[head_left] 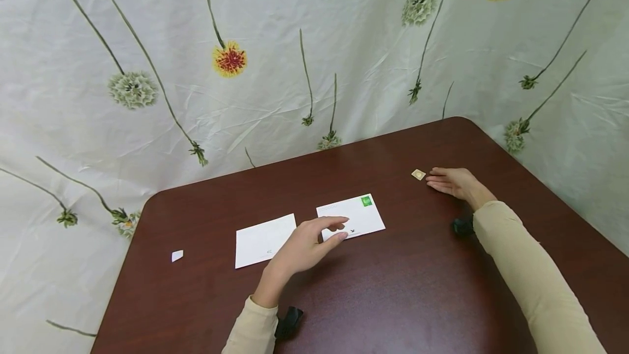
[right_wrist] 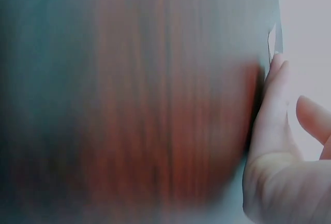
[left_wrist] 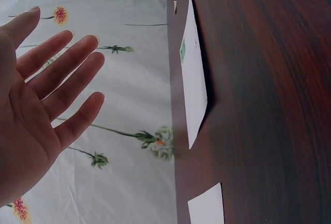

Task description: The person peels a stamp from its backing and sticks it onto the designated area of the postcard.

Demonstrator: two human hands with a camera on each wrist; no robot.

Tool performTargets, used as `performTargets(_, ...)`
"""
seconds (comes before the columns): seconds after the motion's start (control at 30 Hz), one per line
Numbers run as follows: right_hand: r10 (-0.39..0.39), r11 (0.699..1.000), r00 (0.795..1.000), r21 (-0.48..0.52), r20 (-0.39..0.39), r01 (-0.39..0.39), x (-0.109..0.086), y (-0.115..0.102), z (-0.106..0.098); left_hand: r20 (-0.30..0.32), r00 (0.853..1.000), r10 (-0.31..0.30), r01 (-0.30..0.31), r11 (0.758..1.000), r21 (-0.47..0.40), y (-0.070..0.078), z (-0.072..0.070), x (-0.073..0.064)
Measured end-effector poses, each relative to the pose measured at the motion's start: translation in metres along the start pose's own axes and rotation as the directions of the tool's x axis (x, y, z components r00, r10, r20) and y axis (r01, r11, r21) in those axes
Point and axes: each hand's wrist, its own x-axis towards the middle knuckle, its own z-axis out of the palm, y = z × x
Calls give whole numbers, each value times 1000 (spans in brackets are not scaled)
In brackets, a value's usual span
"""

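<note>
My left hand (head_left: pixel 314 242) hovers over the table between two white envelopes, its fingers bent loosely and holding nothing; the left wrist view shows its fingers spread apart. Partly behind its fingertips lies an envelope (head_left: pixel 361 213) with a green stamp (head_left: pixel 366 201) at its upper right corner. The other envelope (head_left: pixel 257 239), with a small dark print, lies to the left, partly hidden by this hand. Far to the right, my right hand (head_left: pixel 457 180) is low over the table with its fingers straight. Just left of its fingertips is a small beige square, stamp-like piece (head_left: pixel 418 174).
A small white scrap of paper (head_left: pixel 177 255) lies near the left side of the dark wooden table (head_left: pixel 383 283). Behind the table hangs a pale cloth (head_left: pixel 275 70) printed with flowers. Black straps (head_left: pixel 289 322) are on both wrists.
</note>
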Motion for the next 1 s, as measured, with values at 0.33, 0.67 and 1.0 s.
performTargets(0.33,-47,972,978,-235,-202,-1,6,-2,21,-4,1000,13,-13,1000,0,-1,-1,0)
performTargets(0.67,-118,913,952,-407,-284,-8,18,2,31,-6,1000,7,-7,1000,5,-1,-1,-1)
performTargets(1.0,-197,768,930,-638,-310,-50,20,2,42,-9,1000,6,-6,1000,-1,0,-1,-2)
